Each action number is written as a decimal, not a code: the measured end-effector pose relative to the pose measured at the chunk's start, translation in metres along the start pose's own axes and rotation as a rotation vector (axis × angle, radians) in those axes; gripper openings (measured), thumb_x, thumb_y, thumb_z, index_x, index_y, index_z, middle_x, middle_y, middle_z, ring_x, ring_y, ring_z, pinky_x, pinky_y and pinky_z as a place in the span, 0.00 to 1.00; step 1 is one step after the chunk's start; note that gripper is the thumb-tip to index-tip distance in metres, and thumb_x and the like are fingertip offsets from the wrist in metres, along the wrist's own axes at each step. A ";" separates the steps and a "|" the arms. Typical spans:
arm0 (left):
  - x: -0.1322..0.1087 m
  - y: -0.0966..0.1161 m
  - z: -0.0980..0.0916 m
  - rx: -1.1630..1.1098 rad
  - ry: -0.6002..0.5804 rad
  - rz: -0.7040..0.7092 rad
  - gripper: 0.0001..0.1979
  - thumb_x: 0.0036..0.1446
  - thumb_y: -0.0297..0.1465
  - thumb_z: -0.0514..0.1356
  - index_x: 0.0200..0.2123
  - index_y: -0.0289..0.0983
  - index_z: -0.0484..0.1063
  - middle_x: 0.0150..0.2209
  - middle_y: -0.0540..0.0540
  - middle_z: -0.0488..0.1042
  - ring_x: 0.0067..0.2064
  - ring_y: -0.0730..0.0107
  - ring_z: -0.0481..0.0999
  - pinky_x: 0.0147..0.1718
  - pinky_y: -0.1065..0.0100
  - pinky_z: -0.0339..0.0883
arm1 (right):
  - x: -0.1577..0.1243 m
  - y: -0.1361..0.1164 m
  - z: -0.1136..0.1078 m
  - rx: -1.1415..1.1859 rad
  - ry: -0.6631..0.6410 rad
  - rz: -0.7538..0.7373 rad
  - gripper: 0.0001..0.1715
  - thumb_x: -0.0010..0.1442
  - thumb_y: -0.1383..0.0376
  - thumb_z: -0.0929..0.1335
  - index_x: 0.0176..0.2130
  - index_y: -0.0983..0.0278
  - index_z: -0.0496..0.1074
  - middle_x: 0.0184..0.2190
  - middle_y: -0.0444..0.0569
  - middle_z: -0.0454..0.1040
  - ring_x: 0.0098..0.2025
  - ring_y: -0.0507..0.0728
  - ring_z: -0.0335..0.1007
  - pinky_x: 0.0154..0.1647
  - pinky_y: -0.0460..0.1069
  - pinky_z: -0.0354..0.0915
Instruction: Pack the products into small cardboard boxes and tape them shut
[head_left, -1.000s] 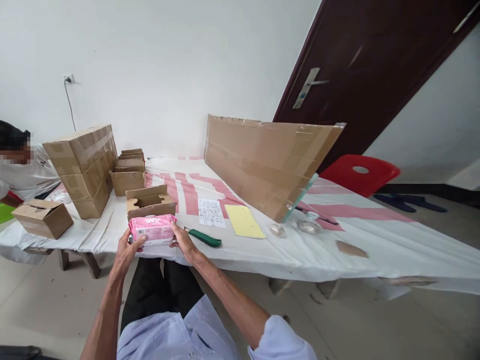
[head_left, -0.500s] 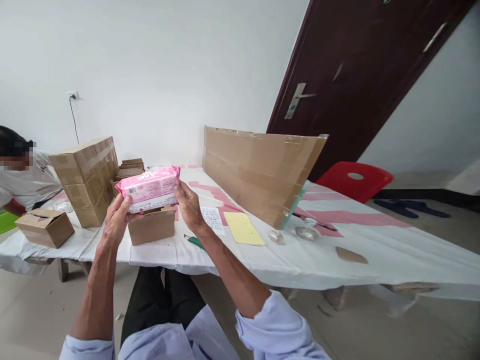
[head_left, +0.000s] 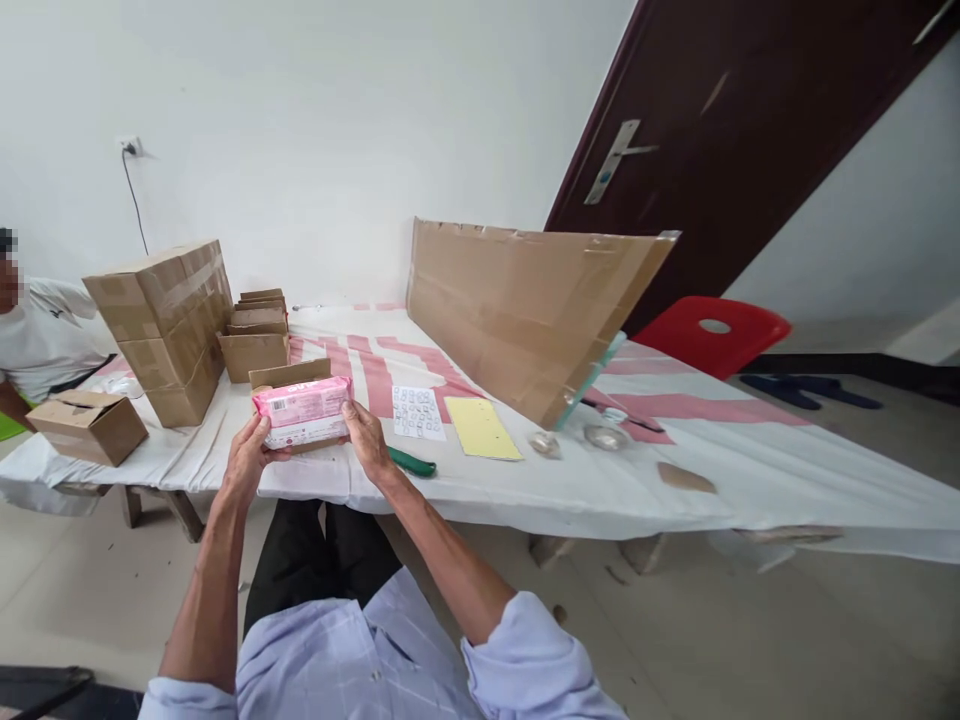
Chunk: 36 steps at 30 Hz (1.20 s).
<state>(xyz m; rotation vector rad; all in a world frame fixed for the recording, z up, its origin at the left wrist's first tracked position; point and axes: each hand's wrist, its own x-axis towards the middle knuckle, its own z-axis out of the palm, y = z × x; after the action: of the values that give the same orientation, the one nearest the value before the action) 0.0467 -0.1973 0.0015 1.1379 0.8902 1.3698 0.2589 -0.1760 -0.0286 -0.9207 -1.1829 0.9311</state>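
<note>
Pink packet (head_left: pixel 301 410): lower left of frame centre, covering most of the open carton (head_left: pixel 291 373) in view; contact between them cannot be told | Grip: left hand (head_left: pixel 247 455) and right hand (head_left: pixel 367 438) closed on opposite ends, equally near | Long axis: hand to hand, right end slightly higher

Pack (head_left: pixel 304 410) is covering most of the open box (head_left: pixel 291 373) behind it, fine print showing too small to read. Left hand (head_left: pixel 247 458) is hiding some fingers behind the pack; right hand (head_left: pixel 367 440) is doing likewise and blocking one end of the green tool (head_left: pixel 411 463). Sheet (head_left: pixel 418 412) is showing marks too small to tell. Two small clear items (head_left: pixel 545 444) (head_left: pixel 606 437) are looking blurry. Board (head_left: pixel 532 310) is hiding part of the door (head_left: pixel 712 130), which is running off the top edge. Table (head_left: pixel 465 490) is blocking the chair's (head_left: pixel 739 338) lower part and running off the right edge. Co-worker (head_left: pixel 52 335) is getting cut by the left edge, head pixelated.
</note>
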 end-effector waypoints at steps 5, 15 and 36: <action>0.002 0.000 -0.002 0.010 -0.001 -0.004 0.35 0.54 0.52 0.74 0.57 0.34 0.79 0.41 0.38 0.86 0.31 0.60 0.84 0.27 0.65 0.79 | 0.002 -0.001 0.000 -0.010 -0.009 -0.012 0.42 0.58 0.27 0.65 0.42 0.60 0.76 0.31 0.47 0.75 0.38 0.60 0.70 0.35 0.52 0.71; 0.009 0.005 -0.001 0.020 0.035 0.041 0.31 0.51 0.53 0.75 0.47 0.33 0.82 0.36 0.39 0.85 0.31 0.61 0.82 0.25 0.66 0.78 | 0.002 -0.015 0.001 -0.024 -0.053 0.007 0.45 0.59 0.26 0.65 0.47 0.60 0.78 0.37 0.50 0.79 0.38 0.60 0.73 0.32 0.52 0.73; 0.032 0.099 0.019 -0.007 -0.195 0.214 0.38 0.55 0.59 0.71 0.57 0.36 0.79 0.44 0.37 0.86 0.39 0.52 0.87 0.30 0.62 0.84 | 0.041 -0.109 0.001 -0.044 -0.107 -0.387 0.34 0.67 0.38 0.67 0.54 0.60 0.78 0.46 0.51 0.82 0.51 0.64 0.74 0.54 0.57 0.72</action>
<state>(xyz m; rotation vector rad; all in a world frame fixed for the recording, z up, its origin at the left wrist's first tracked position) 0.0398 -0.1802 0.1060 1.3664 0.6377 1.4031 0.2739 -0.1746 0.0869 -0.6498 -1.4163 0.6486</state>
